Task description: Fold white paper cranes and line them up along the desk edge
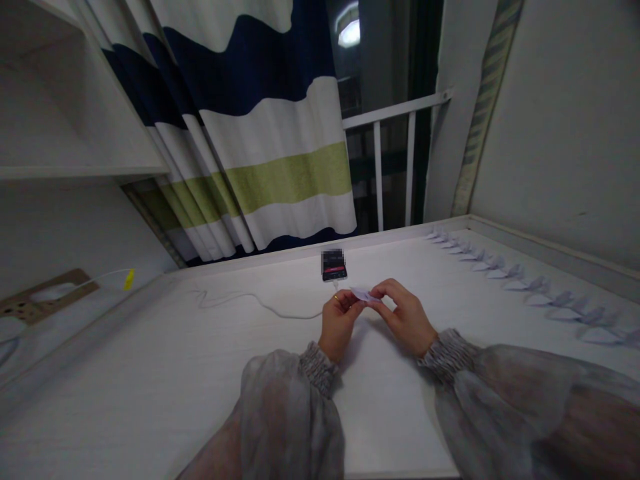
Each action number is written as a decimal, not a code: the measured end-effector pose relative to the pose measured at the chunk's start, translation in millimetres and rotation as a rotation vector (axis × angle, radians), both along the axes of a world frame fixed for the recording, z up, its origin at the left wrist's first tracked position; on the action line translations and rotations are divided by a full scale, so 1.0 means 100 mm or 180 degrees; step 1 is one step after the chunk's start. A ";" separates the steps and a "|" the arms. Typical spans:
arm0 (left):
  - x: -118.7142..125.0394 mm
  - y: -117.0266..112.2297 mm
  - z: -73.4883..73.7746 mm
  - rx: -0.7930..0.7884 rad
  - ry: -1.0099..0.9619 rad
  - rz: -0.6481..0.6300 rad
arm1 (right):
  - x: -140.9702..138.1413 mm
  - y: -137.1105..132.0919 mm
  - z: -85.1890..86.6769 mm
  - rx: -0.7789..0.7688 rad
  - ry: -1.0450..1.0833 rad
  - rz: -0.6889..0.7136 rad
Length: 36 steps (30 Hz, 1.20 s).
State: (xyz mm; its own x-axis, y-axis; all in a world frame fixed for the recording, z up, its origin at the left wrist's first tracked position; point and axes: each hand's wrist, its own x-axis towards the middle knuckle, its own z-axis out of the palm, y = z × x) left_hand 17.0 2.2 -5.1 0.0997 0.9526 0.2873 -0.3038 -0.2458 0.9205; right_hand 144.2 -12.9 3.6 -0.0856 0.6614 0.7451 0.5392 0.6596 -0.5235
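Observation:
A small folded piece of white paper [364, 294] is held up between both hands, over the middle of the white table. My left hand [340, 323] pinches its left side with thumb and fingers, and a ring shows on one finger. From the other side, my right hand [406, 317] grips the paper's right end between thumb and forefinger. The fingers hide part of the paper, so its exact folds cannot be made out. Just beyond the hands lies a phone [333, 265] with a cable plugged into its near end.
Several folded white paper figures [515, 285] stand in a row along the table's right side. A white cable [280, 315] runs leftward from the phone across the table [200, 380]. Behind are a striped curtain [280, 173] and a white railing [395, 113]; a shelf [80, 172] overhangs at left.

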 end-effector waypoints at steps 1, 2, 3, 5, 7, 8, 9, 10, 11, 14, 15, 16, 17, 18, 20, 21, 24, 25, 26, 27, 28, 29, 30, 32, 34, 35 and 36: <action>0.00 0.00 0.00 -0.0005 -0.0005 0.0008 | 0.00 0.00 0.00 0.0008 0.0003 0.0007; 0.00 -0.01 0.01 -0.0013 -0.0016 0.0010 | 0.00 0.00 0.00 0.0017 0.0008 0.0014; 0.00 -0.01 0.01 -0.0025 -0.0032 0.0004 | 0.00 0.00 0.00 0.0027 0.0011 0.0021; 0.01 -0.02 0.02 -0.0052 -0.0075 -0.0026 | 0.00 0.01 0.00 0.0053 0.0024 0.0034; 0.01 -0.03 0.03 -0.0067 -0.0113 -0.0055 | 0.01 0.01 0.00 0.0080 0.0037 0.0048; 0.01 -0.04 0.03 -0.0058 -0.0127 -0.0071 | 0.01 0.01 0.00 0.0090 0.0043 0.0049; 0.01 -0.04 0.03 -0.0042 -0.0142 -0.0091 | 0.01 0.01 0.00 0.0093 0.0052 0.0038; 0.01 -0.04 0.03 -0.0024 -0.0159 -0.0110 | 0.01 0.01 -0.01 0.0088 0.0065 0.0021; 0.01 -0.04 0.03 -0.0003 -0.0171 -0.0128 | 0.01 0.01 -0.01 0.0080 0.0073 0.0006; 0.00 -0.05 0.03 0.0052 -0.0204 -0.0152 | 0.02 0.02 -0.02 0.0077 0.0068 -0.0003; 0.00 -0.05 0.04 0.0057 -0.0218 -0.0153 | 0.02 0.02 -0.03 0.0082 0.0058 0.0011; 0.00 -0.05 0.04 0.0063 -0.0232 -0.0156 | 0.02 0.02 -0.03 0.0088 0.0044 0.0029; 0.00 -0.05 0.04 0.0069 -0.0244 -0.0154 | 0.03 0.02 -0.03 0.0094 0.0037 0.0046; 0.00 -0.05 0.04 0.0073 -0.0241 -0.0151 | 0.03 0.02 -0.03 0.0096 0.0032 0.0068; -0.01 -0.04 0.04 0.0065 -0.0152 -0.0150 | 0.03 0.01 -0.02 0.0074 0.0009 0.0145; -0.02 -0.04 0.03 0.0049 -0.0082 -0.0152 | 0.03 0.00 -0.02 0.0043 -0.0006 0.0209; -0.04 -0.02 0.01 -0.0012 0.0140 -0.0241 | 0.03 -0.02 -0.01 -0.0133 0.0050 0.0356; -0.05 -0.01 0.01 -0.0024 0.0162 -0.0287 | 0.02 -0.03 0.00 -0.0183 0.0080 0.0387; -0.06 -0.01 0.01 -0.0035 0.0154 -0.0336 | 0.02 -0.03 0.00 -0.0212 0.0102 0.0414; -0.07 0.00 0.00 -0.0049 0.0130 -0.0384 | 0.02 -0.03 0.00 -0.0226 0.0111 0.0439; -0.07 0.00 0.00 -0.0064 0.0096 -0.0418 | 0.03 -0.03 0.00 -0.0227 0.0110 0.0464; -0.07 0.00 0.00 -0.0081 0.0065 -0.0440 | 0.03 -0.02 0.00 -0.0224 0.0097 0.0498; -0.07 -0.01 0.01 -0.0096 0.0053 -0.0454 | 0.03 -0.02 0.00 -0.0227 0.0096 0.0519; -0.07 -0.01 0.01 -0.0110 0.0078 -0.0452 | 0.03 -0.01 0.00 -0.0257 0.0119 0.0536; -0.07 -0.01 0.01 -0.0111 0.0097 -0.0442 | 0.03 0.00 -0.01 -0.0284 0.0129 0.0557; -0.07 -0.01 0.01 -0.0113 0.0101 -0.0439 | 0.03 0.00 -0.01 -0.0292 0.0132 0.0558; -0.07 -0.01 0.01 -0.0111 0.0118 -0.0439 | 0.03 0.01 -0.02 -0.0299 0.0139 0.0543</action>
State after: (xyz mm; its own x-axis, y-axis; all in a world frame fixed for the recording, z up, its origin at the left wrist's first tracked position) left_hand 10.4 1.2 -4.4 0.2404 0.9385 0.2479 -0.2981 -0.1716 0.9390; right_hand 147.1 -12.2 1.6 -0.1714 0.7069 0.6862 0.3992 0.6866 -0.6076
